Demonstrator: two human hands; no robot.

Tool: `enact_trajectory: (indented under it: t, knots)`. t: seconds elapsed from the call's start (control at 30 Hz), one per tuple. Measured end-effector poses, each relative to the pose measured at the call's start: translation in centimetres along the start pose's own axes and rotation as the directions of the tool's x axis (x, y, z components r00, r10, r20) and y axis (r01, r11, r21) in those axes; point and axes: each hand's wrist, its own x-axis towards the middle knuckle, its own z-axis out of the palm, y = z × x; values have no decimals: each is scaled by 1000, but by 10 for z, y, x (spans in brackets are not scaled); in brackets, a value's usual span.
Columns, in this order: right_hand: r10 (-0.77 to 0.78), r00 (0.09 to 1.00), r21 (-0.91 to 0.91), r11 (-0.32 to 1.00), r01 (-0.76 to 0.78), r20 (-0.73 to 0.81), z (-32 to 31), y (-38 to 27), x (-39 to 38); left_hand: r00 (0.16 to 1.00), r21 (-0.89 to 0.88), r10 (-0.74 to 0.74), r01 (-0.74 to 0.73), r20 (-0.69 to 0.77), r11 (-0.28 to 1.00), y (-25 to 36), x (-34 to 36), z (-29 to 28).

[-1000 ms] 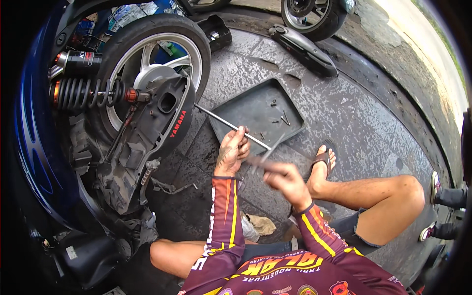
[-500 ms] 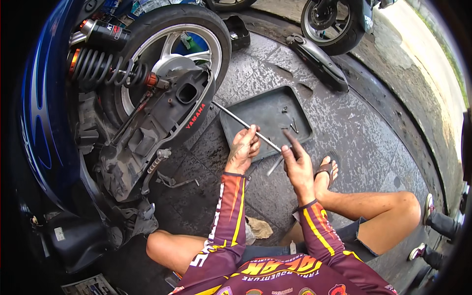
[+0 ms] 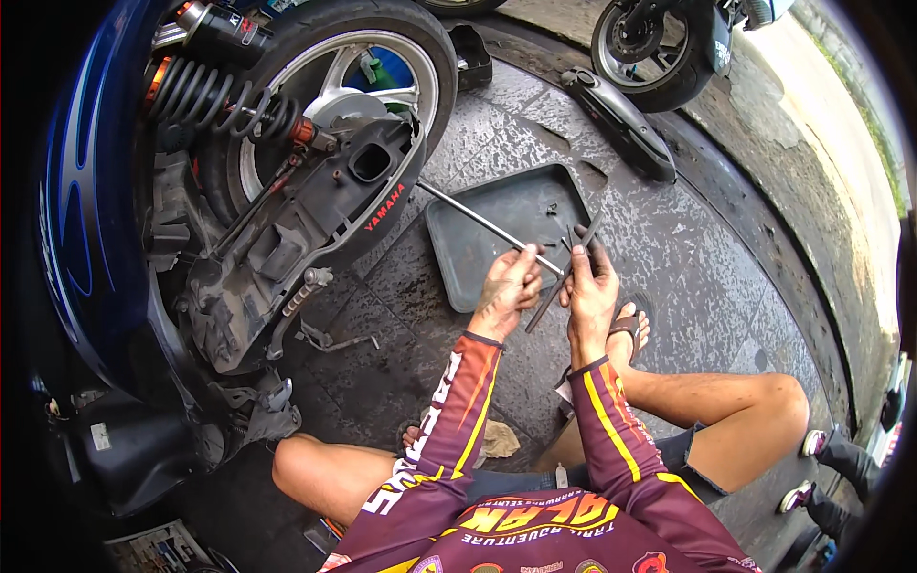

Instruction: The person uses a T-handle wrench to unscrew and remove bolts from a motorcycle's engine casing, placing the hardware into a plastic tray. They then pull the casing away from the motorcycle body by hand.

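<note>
A long-shafted T-handle wrench runs from the front end of the scooter's black transmission case back toward me. My left hand is closed round its shaft near the handle end. At the crossbar is my right hand, its thumb and fingers round the bar, which is tilted. Where the wrench's far tip meets the case edge, I cannot make out the fastener. Both hands are above a dark tray on the floor, with a few small bolts inside it.
A rear wheel and coil-spring shock absorber stand beside the case. A muffler lies behind the tray, near another motorcycle's wheel. A kick lever sticks out toward me. Another person's feet are at the right.
Both my hands have shifted, the left one farther along the shaft to the right. The crossbar, blurred before, is at a different angle and shows more clearly. My view has moved slightly.
</note>
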Motion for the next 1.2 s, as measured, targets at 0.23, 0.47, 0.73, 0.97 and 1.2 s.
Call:
enact_trajectory:
  t: [0.23, 0.47, 0.73, 0.97, 1.2]
  knots:
    - [-123, 796, -707, 394, 588, 593, -55, 19, -58, 998, 217, -51, 46, 19, 975, 13, 1, -22]
    - [-42, 996, -888, 452, 89, 79, -114, 18, 22, 999, 168, 19, -25, 34, 985, 31, 1, -27]
    - [-173, 983, -674, 719, 170, 63, -95, -52, 113, 1000, 139, 23, -22, -6, 990, 33, 4, -29]
    - [132, 678, -678, 322, 661, 723, 94, -53, 128, 994, 220, 48, -25, -102, 975, 24, 5, -51]
    - [191, 722, -563, 764, 316, 665, 171, 110, 179, 963, 296, 249, -211, -99, 932, -77, 34, -74]
